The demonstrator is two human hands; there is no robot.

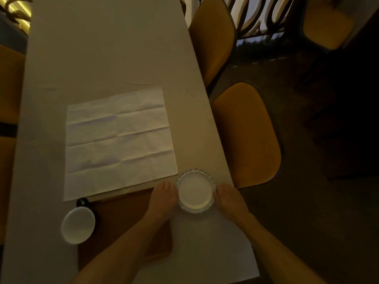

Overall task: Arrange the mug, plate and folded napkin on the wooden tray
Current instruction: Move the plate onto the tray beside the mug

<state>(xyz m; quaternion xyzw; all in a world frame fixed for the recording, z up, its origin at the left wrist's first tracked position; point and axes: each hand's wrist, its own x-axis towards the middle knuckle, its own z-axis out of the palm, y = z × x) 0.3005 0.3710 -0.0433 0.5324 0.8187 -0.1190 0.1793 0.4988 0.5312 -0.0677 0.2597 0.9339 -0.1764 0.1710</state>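
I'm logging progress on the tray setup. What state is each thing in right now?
Napkin: unfolded, flat on the table, off the tray.
Plate: upright, empty, off the tray.
Mug: upright, at the tray's left edge.
Wooden tray: nothing fully on it.
Left hand: against the plate's rim.
Right hand: likewise.

Dim, warm yellowish cast overall, soft and slightly blurry with no crisp edges. Only bright sources: glowing strips top left (17,11) and pale window slats top right (254,15); floor at right nearly black. Wide-angle bending toward the edges.
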